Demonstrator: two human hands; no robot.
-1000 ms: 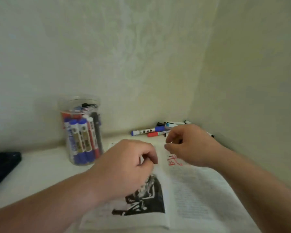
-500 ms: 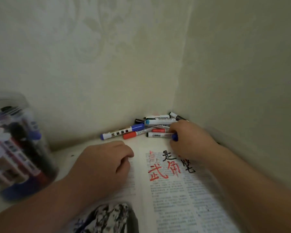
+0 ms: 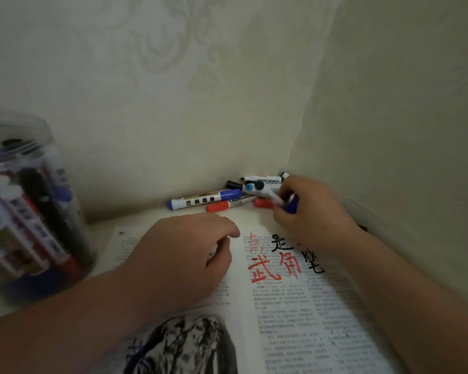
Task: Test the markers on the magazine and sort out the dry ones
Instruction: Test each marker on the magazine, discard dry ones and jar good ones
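An open magazine (image 3: 303, 309) lies in front of me, with red and black marker strokes (image 3: 281, 260) near the top of its right page. My left hand (image 3: 184, 255) rests on the left page with loosely curled fingers, holding nothing. My right hand (image 3: 308, 211) reaches into the wall corner and grips a white marker with a blue cap (image 3: 289, 205), blurred by motion. Around it lies a pile of markers (image 3: 243, 194): a long blue-capped one (image 3: 203, 199), a red-capped one (image 3: 227, 205) and a "white board" one (image 3: 265, 180).
A clear plastic jar (image 3: 25, 211) packed with several blue, red and black markers stands at the left, close to my left forearm. Two pale walls meet in a corner (image 3: 295, 147) just behind the pile.
The view swung right and closer to the corner. My right hand went from hovering over the magazine to the pile and now holds a blue-capped marker. My left hand settled on the page.
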